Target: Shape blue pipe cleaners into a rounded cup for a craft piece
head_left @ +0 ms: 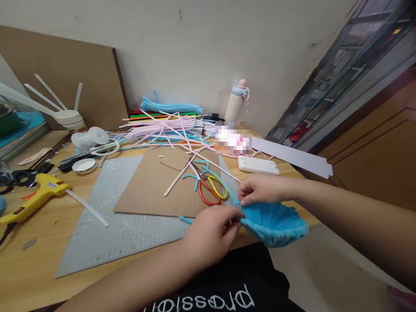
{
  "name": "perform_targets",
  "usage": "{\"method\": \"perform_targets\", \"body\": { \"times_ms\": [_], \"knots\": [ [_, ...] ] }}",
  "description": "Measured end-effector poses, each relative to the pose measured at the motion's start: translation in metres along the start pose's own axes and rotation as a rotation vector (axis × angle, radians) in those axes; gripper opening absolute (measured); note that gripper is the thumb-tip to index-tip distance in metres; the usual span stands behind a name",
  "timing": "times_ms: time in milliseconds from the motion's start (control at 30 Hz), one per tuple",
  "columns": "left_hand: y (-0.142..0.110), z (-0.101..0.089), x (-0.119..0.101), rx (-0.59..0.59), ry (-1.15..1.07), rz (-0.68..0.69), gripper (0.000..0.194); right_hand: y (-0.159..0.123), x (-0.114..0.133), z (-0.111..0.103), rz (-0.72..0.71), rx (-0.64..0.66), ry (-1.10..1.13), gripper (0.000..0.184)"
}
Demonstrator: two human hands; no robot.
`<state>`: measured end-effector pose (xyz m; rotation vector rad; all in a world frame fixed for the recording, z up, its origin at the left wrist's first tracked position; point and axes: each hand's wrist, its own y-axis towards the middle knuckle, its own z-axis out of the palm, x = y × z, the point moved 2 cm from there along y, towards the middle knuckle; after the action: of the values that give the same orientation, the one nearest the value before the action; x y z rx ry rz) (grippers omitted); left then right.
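A blue bowl-shaped piece with a fuzzy twisted rim [279, 225] hangs past the table's front edge, its hollow side showing. My left hand [214, 229] pinches its rim at the left end. Just above, my right hand [255, 190] is closed at the same end, fingers curled by a blue pipe cleaner [227, 184] that runs up and left onto the table. Close by lie scissors with one red and one yellow handle [212, 190], blades partly under pipe cleaners. Short blue pipe cleaner pieces [191, 177] lie around the scissors.
Cardboard [146, 186] covers part of a grey cutting mat [94, 242]. A yellow glue gun [42, 195] lies left. Behind are piled pipe cleaners [165, 125], a bottle [236, 102], a white box-like device [258, 165] and a paper cup with white sticks [69, 119].
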<state>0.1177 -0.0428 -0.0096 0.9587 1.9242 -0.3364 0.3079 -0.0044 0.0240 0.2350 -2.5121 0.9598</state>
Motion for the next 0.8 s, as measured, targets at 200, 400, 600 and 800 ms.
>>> {"method": "perform_targets", "body": {
  "times_ms": [200, 400, 600, 800],
  "knots": [
    [-0.018, -0.084, -0.011, -0.461, -0.235, -0.222, 0.028, -0.005, 0.065, -0.004, -0.340, -0.545, 0.368, 0.017],
    [-0.015, -0.132, 0.007, -0.380, 0.113, -0.400, 0.030, 0.039, 0.108, 0.020, -0.536, -0.844, 0.405, 0.013],
    [-0.018, -0.123, 0.031, -0.457, 0.236, -0.328, 0.022, 0.066, 0.112, 0.038, -0.642, -0.948, 0.356, 0.012],
    [-0.022, -0.118, 0.052, -0.595, 0.196, -0.319, 0.021, 0.076, 0.102, 0.049, -0.676, -0.981, 0.335, 0.010]
  ]
}}
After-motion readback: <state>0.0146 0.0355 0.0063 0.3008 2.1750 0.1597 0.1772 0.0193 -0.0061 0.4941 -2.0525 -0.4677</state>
